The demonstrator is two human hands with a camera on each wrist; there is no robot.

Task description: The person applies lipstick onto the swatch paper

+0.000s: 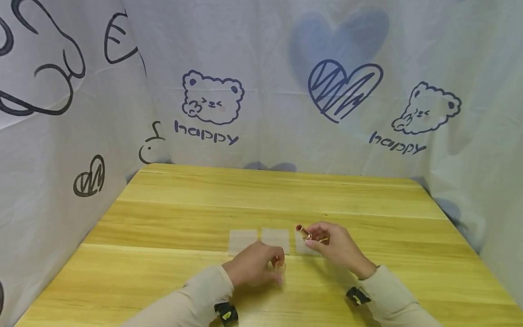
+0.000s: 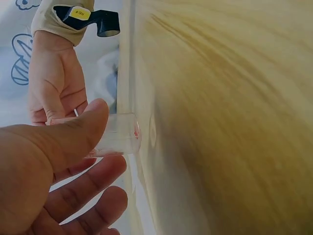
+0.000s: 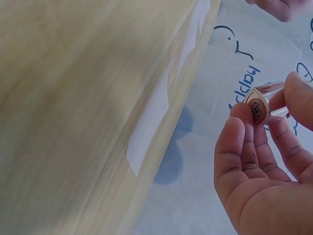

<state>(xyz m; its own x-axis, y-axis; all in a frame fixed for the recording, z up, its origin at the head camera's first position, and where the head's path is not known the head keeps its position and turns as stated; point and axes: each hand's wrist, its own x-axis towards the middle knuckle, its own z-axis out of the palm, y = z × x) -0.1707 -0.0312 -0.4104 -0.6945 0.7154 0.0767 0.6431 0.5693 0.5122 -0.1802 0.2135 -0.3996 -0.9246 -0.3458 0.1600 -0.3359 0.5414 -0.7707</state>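
My left hand [image 1: 257, 265] pinches a clear lipstick cap [image 2: 122, 132] between thumb and fingers, low over the front part of the table. Faint pinkish marks show on the see-through wall of the cap. To its right, my right hand [image 1: 337, 243] holds a rose-gold lipstick [image 1: 303, 230] by its lower part. The lipstick leans up and left, with its tube end uncovered. In the right wrist view, its base [image 3: 259, 108] faces the camera and bears a round printed label. The two pieces are apart.
On the yellow wooden table [image 1: 196, 195] lie three pale square sheets in a row: a left one [image 1: 243, 240], a middle one [image 1: 275, 237] and a right one [image 1: 301, 247] partly behind my right hand. White curtains [image 1: 273, 131] with drawings enclose the back and sides.
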